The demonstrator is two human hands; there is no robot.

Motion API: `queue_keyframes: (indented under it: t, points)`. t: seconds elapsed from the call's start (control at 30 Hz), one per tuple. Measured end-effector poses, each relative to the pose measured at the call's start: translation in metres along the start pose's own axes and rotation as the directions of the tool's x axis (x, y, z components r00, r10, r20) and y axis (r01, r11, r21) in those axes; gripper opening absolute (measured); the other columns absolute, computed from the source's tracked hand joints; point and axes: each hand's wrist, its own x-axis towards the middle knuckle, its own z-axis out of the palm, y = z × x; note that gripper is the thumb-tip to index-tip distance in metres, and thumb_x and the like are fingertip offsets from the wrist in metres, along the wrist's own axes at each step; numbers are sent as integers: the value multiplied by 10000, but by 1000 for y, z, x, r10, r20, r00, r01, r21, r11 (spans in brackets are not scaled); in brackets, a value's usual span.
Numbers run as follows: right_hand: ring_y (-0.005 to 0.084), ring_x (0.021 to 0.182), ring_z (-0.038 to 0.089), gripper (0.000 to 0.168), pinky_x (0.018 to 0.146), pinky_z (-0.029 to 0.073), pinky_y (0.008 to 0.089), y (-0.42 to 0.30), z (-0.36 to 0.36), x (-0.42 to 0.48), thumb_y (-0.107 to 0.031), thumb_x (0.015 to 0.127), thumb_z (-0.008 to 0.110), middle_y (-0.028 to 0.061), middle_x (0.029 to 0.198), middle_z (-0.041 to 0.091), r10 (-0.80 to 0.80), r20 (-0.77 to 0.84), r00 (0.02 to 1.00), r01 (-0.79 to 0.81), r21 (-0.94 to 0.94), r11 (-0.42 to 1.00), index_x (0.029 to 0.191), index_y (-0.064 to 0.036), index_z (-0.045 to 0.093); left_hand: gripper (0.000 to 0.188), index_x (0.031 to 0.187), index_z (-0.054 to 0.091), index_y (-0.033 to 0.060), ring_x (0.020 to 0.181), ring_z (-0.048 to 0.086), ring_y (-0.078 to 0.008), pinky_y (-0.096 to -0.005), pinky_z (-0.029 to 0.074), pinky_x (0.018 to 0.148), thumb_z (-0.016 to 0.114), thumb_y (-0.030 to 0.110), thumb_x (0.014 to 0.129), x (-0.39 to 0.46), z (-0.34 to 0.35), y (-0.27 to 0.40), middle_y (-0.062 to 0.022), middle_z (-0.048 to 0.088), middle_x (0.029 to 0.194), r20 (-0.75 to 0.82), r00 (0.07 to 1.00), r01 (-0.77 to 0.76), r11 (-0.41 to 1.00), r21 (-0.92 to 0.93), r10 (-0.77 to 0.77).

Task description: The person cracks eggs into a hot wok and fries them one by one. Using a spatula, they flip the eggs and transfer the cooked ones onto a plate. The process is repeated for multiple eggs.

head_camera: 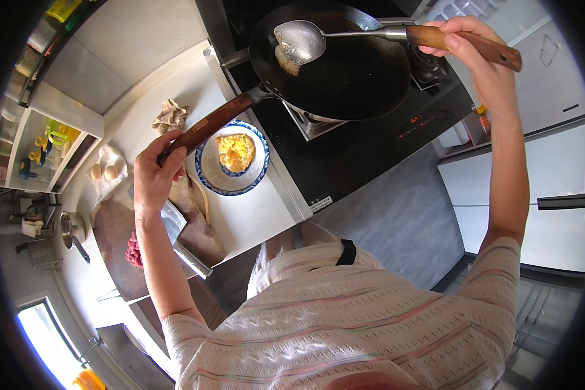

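Observation:
My left hand (158, 170) grips the wooden handle (214, 119) of a dark wok (351, 92), which sits over a burner, tilted in view. My right hand (473, 51) holds the wooden handle of a metal ladle (307, 41). The ladle's bowl is inside the wok near its left side, beside a small whitish, browned piece of food (286, 62). Below the wok handle, a blue-rimmed plate (261, 178) on the counter bears a yellow fried egg (236, 152).
A wooden cutting board (112, 219) holds a cleaver (175, 222) and red minced meat (134, 251), partly behind my left forearm. Near it lie eggs in a bag (111, 172), a crumpled cloth (170, 116) and a small pan (68, 231). The black cooktop (331, 165) borders the counter.

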Motion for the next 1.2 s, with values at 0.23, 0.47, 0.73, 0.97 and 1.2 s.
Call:
queue_keyframes:
  t: [0.23, 0.47, 0.73, 0.97, 1.2]
  points:
    - [238, 832, 660, 119, 809, 530, 318, -5, -10, -7, -72, 859, 577, 151, 1020, 634, -66, -51, 996, 54, -219, 974, 956, -15, 613, 332, 1157, 549, -31, 539, 470, -42, -189, 369, 481, 609, 102, 859, 1, 1, 0, 9, 551, 661, 14, 1000, -19, 1000, -9, 19]
    - [230, 804, 665, 129, 747, 534, 292, 18, -10, -25, -102, 855, 595, 132, 964, 639, 111, -163, 980, -131, -120, 984, 936, -3, 617, 342, 1163, 545, -38, 541, 473, -45, -190, 369, 482, 609, 102, 858, 0, 0, 3, 8, 550, 649, 1, 1000, 4, 999, 35, -4]
    - [232, 681, 679, 317, 584, 531, 254, 62, -46, -35, -221, 789, 649, 142, 825, 654, 547, -405, 733, -503, 220, 836, 973, 30, 588, 341, 1164, 541, -43, 543, 473, -46, -193, 372, 490, 602, 98, 860, 0, 0, 1, 8, 548, 652, 18, 999, -30, 1000, 0, 30]
    - [256, 691, 673, 323, 595, 559, 312, 108, -24, -77, -245, 758, 672, 205, 840, 647, 780, -350, 518, -507, 609, 610, 931, 7, 566, 341, 1161, 542, -48, 544, 477, -49, -195, 377, 494, 601, 98, 858, 1, 1, 2, 0, 560, 677, 13, 1000, -1, 1000, 9, 1]
    - [291, 716, 678, 226, 604, 565, 301, 101, -5, -59, -140, 829, 610, 188, 846, 639, 577, -482, 659, -318, 517, 795, 938, 53, 566, 338, 1159, 547, -40, 547, 480, -44, -190, 383, 492, 607, 97, 856, 1, 0, 3, 8, 558, 675, 10, 1000, 8, 1000, 26, -8]
